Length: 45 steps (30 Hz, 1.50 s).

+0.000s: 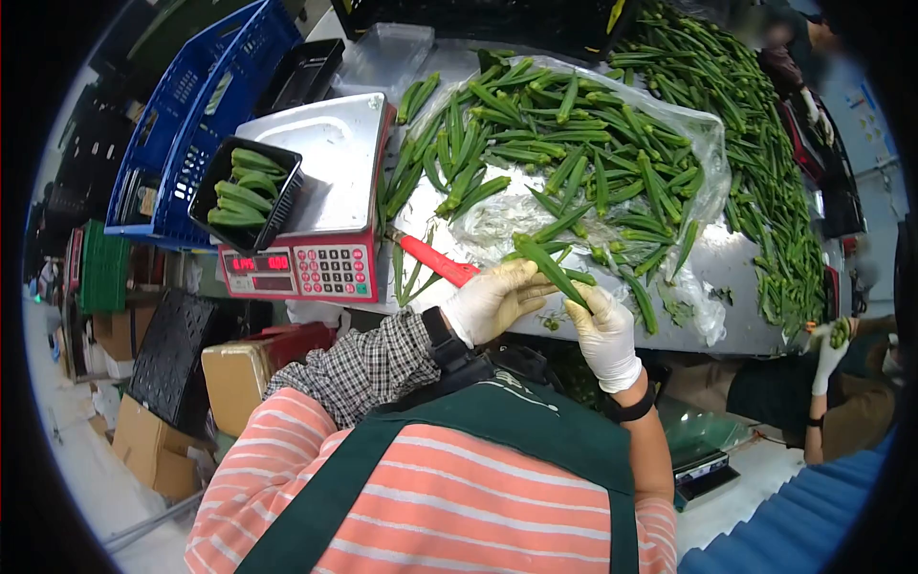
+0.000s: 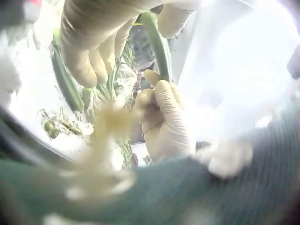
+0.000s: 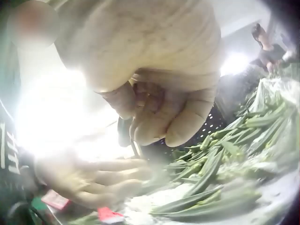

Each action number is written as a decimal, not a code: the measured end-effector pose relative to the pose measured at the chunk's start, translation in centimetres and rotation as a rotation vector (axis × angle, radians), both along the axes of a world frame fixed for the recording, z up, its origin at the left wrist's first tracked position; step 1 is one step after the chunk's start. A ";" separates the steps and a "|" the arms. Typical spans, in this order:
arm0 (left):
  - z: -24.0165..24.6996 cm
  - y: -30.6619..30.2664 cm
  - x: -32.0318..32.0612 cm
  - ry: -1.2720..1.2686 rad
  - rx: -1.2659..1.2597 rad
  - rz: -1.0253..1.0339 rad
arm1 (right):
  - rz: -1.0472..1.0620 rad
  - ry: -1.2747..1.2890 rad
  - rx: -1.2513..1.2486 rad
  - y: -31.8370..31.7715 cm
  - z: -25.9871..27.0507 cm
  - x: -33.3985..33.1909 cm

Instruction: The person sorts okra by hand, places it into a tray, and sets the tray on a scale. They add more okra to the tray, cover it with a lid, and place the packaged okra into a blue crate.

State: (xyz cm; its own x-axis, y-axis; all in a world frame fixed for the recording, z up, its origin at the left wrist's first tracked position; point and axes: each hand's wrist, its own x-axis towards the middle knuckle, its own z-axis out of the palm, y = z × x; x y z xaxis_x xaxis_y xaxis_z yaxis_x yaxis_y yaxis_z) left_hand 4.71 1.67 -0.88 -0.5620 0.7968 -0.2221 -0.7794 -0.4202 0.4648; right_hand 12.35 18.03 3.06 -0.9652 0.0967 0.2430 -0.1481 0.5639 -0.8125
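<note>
A green okra pod (image 1: 543, 265) slants between my two gloved hands, its stem end up and to the left. My right hand (image 1: 607, 337) pinches its lower end between thumb and fingers, as the left wrist view also shows. Close beside the pod's upper part is my left hand (image 1: 497, 298), its fingers (image 3: 115, 180) stretched out straight in the right wrist view. Past the hands, a heap of okra (image 1: 574, 143) lies on a clear plastic sheet (image 1: 712, 158) on the metal table. A tool with a red handle (image 1: 438, 260) lies just beyond my left hand.
At left, a scale (image 1: 344, 163) with a lit red display carries a black tray (image 1: 292, 182) of okra. Blue crates (image 1: 191, 105) and empty black trays (image 1: 316, 72) stand behind it. More okra (image 1: 765, 210) covers the table's right side, where another person's gloved hand (image 1: 828, 359) holds several pods.
</note>
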 end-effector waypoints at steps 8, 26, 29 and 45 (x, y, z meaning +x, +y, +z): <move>-0.6 -0.5 0.3 -0.115 -0.049 0.221 | 0.217 -0.233 -0.168 1.1 -1.9 -2.2; -2.5 -1.6 0.5 -0.277 -0.042 0.279 | 0.074 -0.069 0.588 7.8 -3.4 -10.1; -2.4 -0.7 0.4 -0.313 -0.077 0.213 | 0.062 -0.116 0.469 7.6 -5.0 -8.8; -3.2 -2.4 0.6 -0.348 -0.097 0.262 | 0.124 -0.438 0.571 7.9 -4.5 -3.7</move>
